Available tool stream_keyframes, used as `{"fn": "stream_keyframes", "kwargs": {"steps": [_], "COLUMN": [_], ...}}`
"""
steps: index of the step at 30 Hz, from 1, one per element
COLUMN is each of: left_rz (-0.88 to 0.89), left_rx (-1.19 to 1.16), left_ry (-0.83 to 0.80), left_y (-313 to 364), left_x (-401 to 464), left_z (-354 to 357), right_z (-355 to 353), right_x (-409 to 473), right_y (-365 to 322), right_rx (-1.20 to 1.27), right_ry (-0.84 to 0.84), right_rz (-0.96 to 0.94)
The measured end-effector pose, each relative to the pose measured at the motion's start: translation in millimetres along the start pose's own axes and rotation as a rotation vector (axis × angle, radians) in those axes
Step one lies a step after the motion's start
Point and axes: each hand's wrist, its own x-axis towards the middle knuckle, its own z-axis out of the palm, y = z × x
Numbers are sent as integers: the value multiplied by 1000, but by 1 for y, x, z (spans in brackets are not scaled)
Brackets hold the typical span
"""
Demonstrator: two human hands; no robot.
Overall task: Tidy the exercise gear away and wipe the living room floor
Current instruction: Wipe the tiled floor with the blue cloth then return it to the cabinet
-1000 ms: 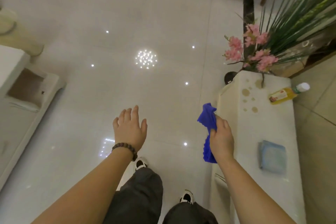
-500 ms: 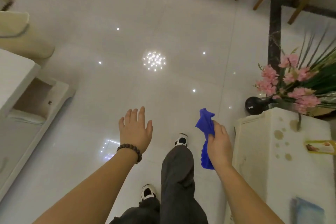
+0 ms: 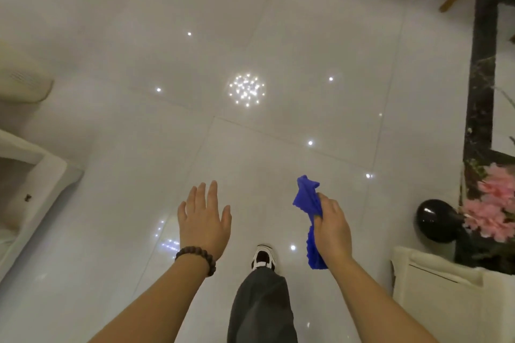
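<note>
Cloth: right hand (image 3: 333,227) grips crumpled blue wiping cloth (image 3: 308,203).
Left hand (image 3: 204,221): fingers spread, empty.
Advice: crouch, flatten cloth onto glossy white tiled floor (image 3: 278,36).

Blue cloth (image 3: 308,203), crumpled and pleated, pinched in the right hand (image 3: 331,227), above the floor. Upper end sticking up past the fingers, lower end hanging down beside the wrist, with a wavy edge. White glossy floor (image 3: 250,22) of big tiles, full of small light reflections. Black kettlebell (image 3: 434,220) standing on the floor at right, near the pink flowers.
</note>
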Motion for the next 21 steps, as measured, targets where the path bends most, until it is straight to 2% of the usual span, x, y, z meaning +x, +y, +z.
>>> {"fn": "stream_keyframes", "kwargs": {"steps": [6,9,12,16,21], "left_rz": [7,22,21,10,6], "left_rx": [-30,-38,-14,0,-17], "left_ry": [40,61,41,-1,19], "left_y": [-4,-17,-33,-44,-62], "left_x": [95,136,169,200,228], "left_z": [79,140,202,271,329], "right_z": [64,120,173,226,275], "right_x": [112,155,183,207,242], "right_y": [18,44,76,117,156], "right_rx": [-163,-348,-494,-484,-549], "right_ry": [39,-73,-204,-133,-77], "right_rz": [-179,-332,-294,-253,-271]}}
